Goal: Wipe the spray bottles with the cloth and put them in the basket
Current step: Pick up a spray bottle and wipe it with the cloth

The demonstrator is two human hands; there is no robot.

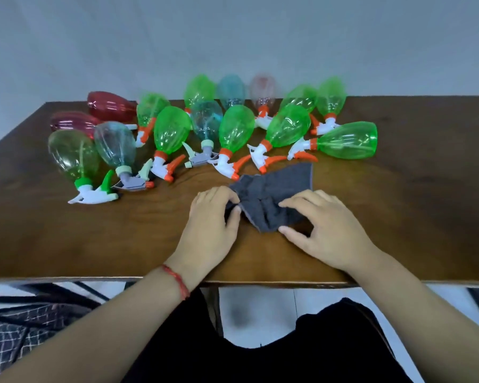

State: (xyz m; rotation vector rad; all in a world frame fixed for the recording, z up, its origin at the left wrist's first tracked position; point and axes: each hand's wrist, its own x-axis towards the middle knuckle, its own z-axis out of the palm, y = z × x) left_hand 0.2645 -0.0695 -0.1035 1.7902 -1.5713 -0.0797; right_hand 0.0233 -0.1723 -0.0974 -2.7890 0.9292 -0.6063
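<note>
A grey cloth (274,189) lies crumpled on the brown table (398,189), near the middle. My left hand (210,225) pinches its left edge between thumb and fingers. My right hand (324,228) presses on its right side, with the thumb under the near corner. Several spray bottles lie on their sides behind the cloth: green ones with orange triggers (235,131), pale blue ones (114,145), red ones (108,106), and a yellow-green one with a green trigger (72,156). The closest bottle (346,142) lies just behind the cloth's far right corner.
A checked grey fabric container (17,327) sits on the floor at the lower left, below the table's front edge. A plain wall stands right behind the table. Dark trousers fill the bottom middle.
</note>
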